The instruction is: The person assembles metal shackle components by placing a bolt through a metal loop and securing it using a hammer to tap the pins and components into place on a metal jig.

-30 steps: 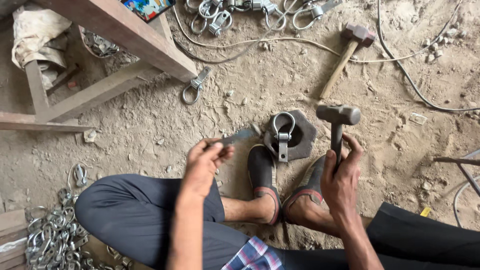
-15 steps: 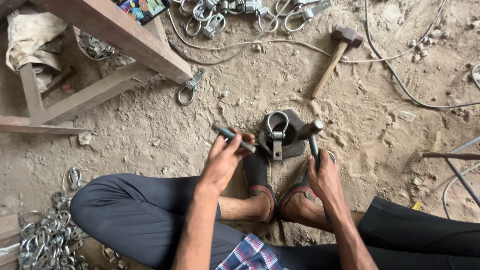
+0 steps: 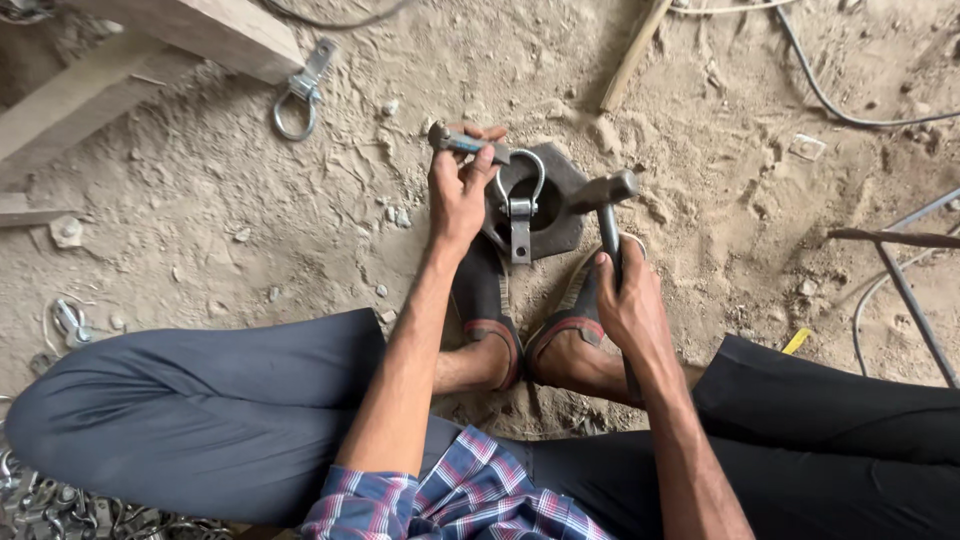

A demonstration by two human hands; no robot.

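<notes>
I sit on sandy ground with my feet together in dark slippers (image 3: pixel 488 305). Between my toes lies a dark hexagonal metal block (image 3: pixel 560 215) with a ring-shaped metal clamp (image 3: pixel 520 215) resting on it. My left hand (image 3: pixel 458 190) grips a short metal punch (image 3: pixel 462 142), held nearly level at the ring's upper left. My right hand (image 3: pixel 625 305) holds the handle of a small hammer (image 3: pixel 603 195), whose head hovers just right of the block.
A wooden bench frame (image 3: pixel 150 60) stands at the upper left with a loose clamp (image 3: pixel 300 95) beside it. A wooden handle (image 3: pixel 633 55) lies at the top. Cables and thin rods (image 3: pixel 900 270) run along the right. A pile of metal clamps (image 3: pixel 60 505) sits at the lower left.
The view has closed in on the block. My left hand brought the punch up to the ring. My right hand lowered the hammer from a raised position to beside the block.
</notes>
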